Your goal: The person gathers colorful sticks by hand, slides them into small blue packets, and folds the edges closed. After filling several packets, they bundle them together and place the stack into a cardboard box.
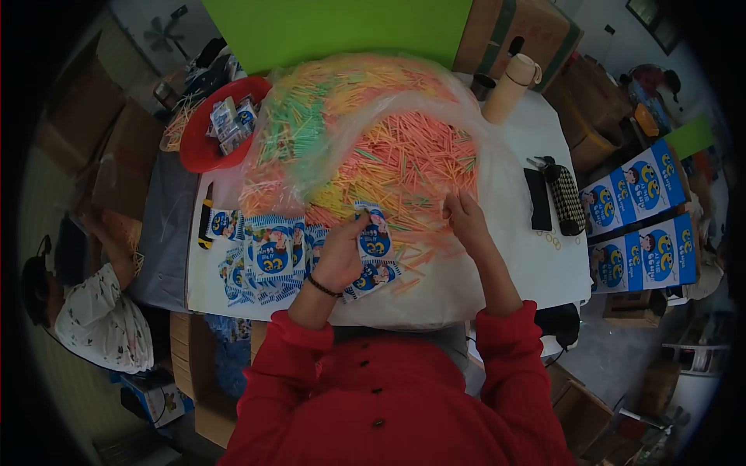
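Observation:
My left hand (339, 253) is closed on a small blue-and-white printed packet (375, 235), its thumb on the packet's front. More such packets (272, 250) lie heaped beneath and to the left of that hand. My right hand (468, 224) is over the right edge of a large pile of thin pink, yellow and green sticks (420, 151). Its fingers are curled together; whatever may be between them is too small to make out. The sticks rest in a big clear plastic bag (486, 147), and a few loose sticks (410, 272) are scattered on the plastic between my hands.
Left of the bag stands a red bowl (198, 140) with small packets. A yellow-and-black cutter (205, 221) lies at the left edge. To the right are a flask (513, 89), a checked pouch (566, 200) and printed boxes (653, 252). Another person (105, 318) sits at far left.

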`<state>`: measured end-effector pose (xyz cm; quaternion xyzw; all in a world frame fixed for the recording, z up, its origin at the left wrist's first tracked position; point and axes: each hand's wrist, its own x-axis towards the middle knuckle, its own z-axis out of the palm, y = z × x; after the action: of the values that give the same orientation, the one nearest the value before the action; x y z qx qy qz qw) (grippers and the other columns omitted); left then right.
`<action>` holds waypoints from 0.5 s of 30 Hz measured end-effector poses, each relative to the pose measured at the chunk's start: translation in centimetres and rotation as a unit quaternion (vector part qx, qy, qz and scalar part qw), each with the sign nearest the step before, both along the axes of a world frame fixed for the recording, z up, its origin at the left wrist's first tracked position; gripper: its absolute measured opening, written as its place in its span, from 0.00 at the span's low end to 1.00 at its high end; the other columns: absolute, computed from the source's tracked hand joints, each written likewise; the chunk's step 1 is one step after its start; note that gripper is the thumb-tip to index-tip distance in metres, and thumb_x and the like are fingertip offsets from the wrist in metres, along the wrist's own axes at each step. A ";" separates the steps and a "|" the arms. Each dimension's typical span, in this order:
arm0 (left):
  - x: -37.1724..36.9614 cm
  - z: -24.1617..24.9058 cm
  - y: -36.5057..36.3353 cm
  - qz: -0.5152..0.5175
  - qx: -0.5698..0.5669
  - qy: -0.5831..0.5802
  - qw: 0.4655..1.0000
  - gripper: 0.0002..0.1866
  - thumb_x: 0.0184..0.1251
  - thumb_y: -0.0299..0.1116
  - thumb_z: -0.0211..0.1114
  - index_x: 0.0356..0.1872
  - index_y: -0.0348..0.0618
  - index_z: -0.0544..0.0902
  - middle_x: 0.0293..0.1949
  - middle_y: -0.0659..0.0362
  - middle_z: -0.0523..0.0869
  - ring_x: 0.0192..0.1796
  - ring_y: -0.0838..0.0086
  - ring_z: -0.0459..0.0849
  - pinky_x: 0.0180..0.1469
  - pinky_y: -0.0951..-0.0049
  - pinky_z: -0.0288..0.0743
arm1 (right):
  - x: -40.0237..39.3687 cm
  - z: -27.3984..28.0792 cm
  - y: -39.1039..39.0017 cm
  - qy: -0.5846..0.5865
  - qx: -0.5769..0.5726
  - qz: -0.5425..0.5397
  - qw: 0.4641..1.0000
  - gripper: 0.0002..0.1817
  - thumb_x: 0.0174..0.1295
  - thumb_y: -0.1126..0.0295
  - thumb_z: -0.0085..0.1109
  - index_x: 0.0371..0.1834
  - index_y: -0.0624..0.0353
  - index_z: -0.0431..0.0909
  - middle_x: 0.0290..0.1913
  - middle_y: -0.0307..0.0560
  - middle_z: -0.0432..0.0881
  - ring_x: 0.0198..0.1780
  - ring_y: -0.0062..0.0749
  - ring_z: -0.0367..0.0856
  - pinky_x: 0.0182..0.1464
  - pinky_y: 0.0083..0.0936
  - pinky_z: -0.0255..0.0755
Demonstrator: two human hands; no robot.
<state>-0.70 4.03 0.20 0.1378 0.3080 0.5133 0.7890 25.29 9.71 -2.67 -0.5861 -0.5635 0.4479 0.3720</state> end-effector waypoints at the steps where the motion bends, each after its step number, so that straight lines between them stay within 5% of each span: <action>1: 0.5 -0.7 0.4 -0.026 -0.004 0.003 1.000 0.14 0.76 0.37 0.52 0.49 0.36 0.77 0.42 0.53 0.84 0.44 0.68 0.84 0.48 0.69 0.80 | 0.3 0.4 -0.1 -0.057 0.020 -0.006 0.998 0.14 0.68 0.60 0.54 0.37 0.61 0.71 0.33 0.58 0.81 0.36 0.54 0.82 0.35 0.42 0.73; 3: 1.4 -1.3 1.1 -0.065 0.019 0.001 0.998 0.17 0.76 0.38 0.52 0.56 0.35 0.75 0.44 0.53 0.84 0.46 0.67 0.84 0.50 0.67 0.80 | 0.3 1.0 0.2 -0.114 0.044 -0.014 0.992 0.16 0.67 0.57 0.55 0.36 0.62 0.71 0.33 0.59 0.81 0.37 0.54 0.82 0.35 0.42 0.73; 5: 2.3 -1.6 1.1 -0.062 0.006 -0.013 0.998 0.18 0.76 0.38 0.52 0.57 0.35 0.75 0.45 0.53 0.84 0.47 0.66 0.84 0.51 0.66 0.80 | 0.4 1.2 0.3 -0.362 0.018 -0.035 0.931 0.19 0.66 0.56 0.55 0.36 0.64 0.71 0.34 0.61 0.82 0.38 0.55 0.82 0.38 0.44 0.73; 12: 2.8 -3.6 1.8 -0.022 -0.035 -0.068 0.997 0.19 0.76 0.39 0.53 0.58 0.35 0.73 0.49 0.54 0.84 0.52 0.62 0.83 0.55 0.61 0.79 | 0.0 -1.4 1.6 -0.399 0.039 0.096 0.911 0.18 0.66 0.59 0.55 0.40 0.66 0.69 0.34 0.63 0.81 0.38 0.56 0.81 0.38 0.44 0.72; 15: 2.1 -3.4 1.7 -0.026 -0.019 -0.059 0.998 0.19 0.76 0.40 0.53 0.58 0.37 0.73 0.52 0.54 0.83 0.54 0.62 0.82 0.56 0.60 0.79 | -0.3 -1.3 1.5 -0.272 0.103 0.067 0.954 0.16 0.66 0.61 0.54 0.39 0.66 0.69 0.35 0.63 0.80 0.37 0.54 0.81 0.37 0.43 0.71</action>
<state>1.45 5.78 -3.21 0.1003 0.2674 0.4937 0.8214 25.00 11.21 -3.97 -0.6053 -0.7243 0.2347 0.2324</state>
